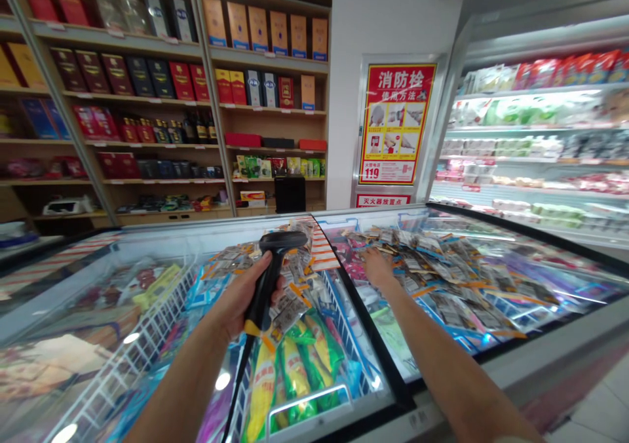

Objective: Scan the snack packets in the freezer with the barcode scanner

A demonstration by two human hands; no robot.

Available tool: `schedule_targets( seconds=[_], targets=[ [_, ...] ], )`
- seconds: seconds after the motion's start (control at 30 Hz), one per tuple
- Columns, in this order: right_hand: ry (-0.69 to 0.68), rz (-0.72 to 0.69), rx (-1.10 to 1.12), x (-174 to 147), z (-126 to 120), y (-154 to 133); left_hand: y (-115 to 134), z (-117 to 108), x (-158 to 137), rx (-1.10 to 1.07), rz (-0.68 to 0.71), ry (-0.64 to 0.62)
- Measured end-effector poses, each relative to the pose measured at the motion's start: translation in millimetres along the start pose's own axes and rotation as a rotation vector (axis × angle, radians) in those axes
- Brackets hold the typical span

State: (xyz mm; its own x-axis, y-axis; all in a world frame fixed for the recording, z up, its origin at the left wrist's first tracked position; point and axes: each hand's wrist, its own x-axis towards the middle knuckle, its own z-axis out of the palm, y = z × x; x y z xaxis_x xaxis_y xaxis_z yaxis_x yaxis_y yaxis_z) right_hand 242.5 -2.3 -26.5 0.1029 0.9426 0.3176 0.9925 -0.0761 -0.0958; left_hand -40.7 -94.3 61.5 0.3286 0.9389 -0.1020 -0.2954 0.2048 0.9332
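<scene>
My left hand (246, 292) is closed around the handle of a black barcode scanner (268, 279), whose head points up and away and whose cord (238, 384) hangs down. Beneath the scanner, small flat packets (289, 305) with orange edges lie scattered on the freezer's glass lid. My right hand (377, 266) reaches to the left edge of a larger heap of similar packets (442, 266) on the right-hand lid. Its fingers are bent down and blurred, so whether they grip a packet does not show.
Under the glass, bags of corn (297, 371) lie in a white wire basket (339, 312). A black lid frame (363, 312) runs between the two sides. Behind stand shelves of boxed bottles (258, 27), a red fire-hydrant poster (398, 125) and a lit chiller (535, 128).
</scene>
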Motion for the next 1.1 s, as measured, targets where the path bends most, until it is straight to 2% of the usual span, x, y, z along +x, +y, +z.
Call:
schedule_targets(
  seconds=[0.1,0.2,0.33,0.43,0.63,0.83,0.93,1.1],
  targets=[
    [0.103,0.002,0.026,-2.1,-7.5,-4.4,1.1,-0.2,0.1,-0.001,-0.011,0.014],
    [0.158,-0.064,0.095,-10.3,-17.7,-27.7,1.2,-0.5,-0.2,-0.004,-0.018,0.0],
    [0.107,-0.251,0.214,-28.7,-27.3,-68.5,1.5,-2.8,-0.1,0.016,-0.011,-0.004],
    [0.05,-0.332,0.244,-43.4,-31.3,-89.9,4.6,-7.5,-0.1,0.04,0.003,0.035],
    [-0.024,-0.309,0.186,-67.5,-38.9,-110.6,14.4,-23.6,0.1,0.14,0.112,0.258],
    [-0.06,-0.323,0.253,-73.7,-31.9,-122.4,17.7,-35.3,1.9,0.183,0.153,0.36],
    [-0.117,-0.291,0.396,-71.0,-26.3,-123.8,17.8,-35.0,1.4,0.175,0.136,0.368],
    [-0.126,-0.129,0.863,-54.3,-26.2,-110.1,15.4,-27.2,0.8,0.09,0.106,0.291]
  ],
)
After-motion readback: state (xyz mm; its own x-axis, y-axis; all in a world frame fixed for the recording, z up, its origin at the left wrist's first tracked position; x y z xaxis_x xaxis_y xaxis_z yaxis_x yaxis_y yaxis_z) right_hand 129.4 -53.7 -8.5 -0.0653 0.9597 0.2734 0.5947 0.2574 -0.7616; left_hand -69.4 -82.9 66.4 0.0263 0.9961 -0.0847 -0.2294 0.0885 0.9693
